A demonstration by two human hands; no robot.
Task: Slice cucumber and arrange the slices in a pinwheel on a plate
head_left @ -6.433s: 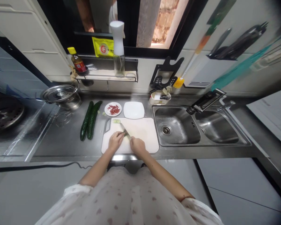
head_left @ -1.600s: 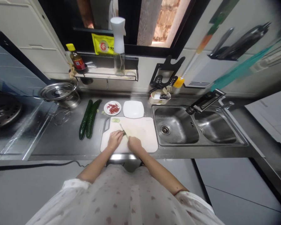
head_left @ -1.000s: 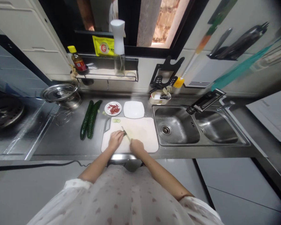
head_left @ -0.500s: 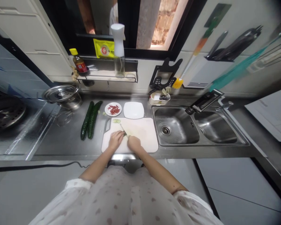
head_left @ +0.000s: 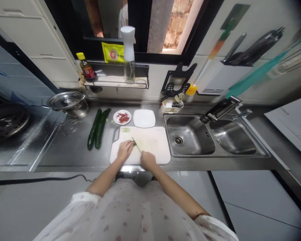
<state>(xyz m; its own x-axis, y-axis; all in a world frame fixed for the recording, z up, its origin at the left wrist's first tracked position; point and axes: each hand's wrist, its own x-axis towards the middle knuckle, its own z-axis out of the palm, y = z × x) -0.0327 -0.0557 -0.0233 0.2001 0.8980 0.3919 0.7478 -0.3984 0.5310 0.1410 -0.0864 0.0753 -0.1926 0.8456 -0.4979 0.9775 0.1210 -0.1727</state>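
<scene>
My right hand (head_left: 148, 161) is closed round the handle of a knife (head_left: 137, 145), whose blade points away to the upper left. My left hand (head_left: 125, 149) has its fingers bent over a short dark green piece of cucumber (head_left: 133, 142), mostly hidden under the fingers. The blade lies right beside that piece. Both hands are over a white cutting board (head_left: 160, 144) with a grey handle slot. A few pale cucumber slices (head_left: 125, 130) lie at the board's upper left. Two whole cucumbers (head_left: 100, 129) lie on the counter left of the board.
Behind the board stand a plate of chopped red pieces (head_left: 122, 117) and a white square plate (head_left: 144, 118). On the right is a double steel sink (head_left: 190, 135) with a faucet (head_left: 219, 109). A lidded steel pot (head_left: 69, 103) stands back left, below a shelf with bottles (head_left: 115, 82).
My right hand has drawn the knife back toward me and slightly right. My left hand stays on the cucumber piece. The whole view has shifted slightly.
</scene>
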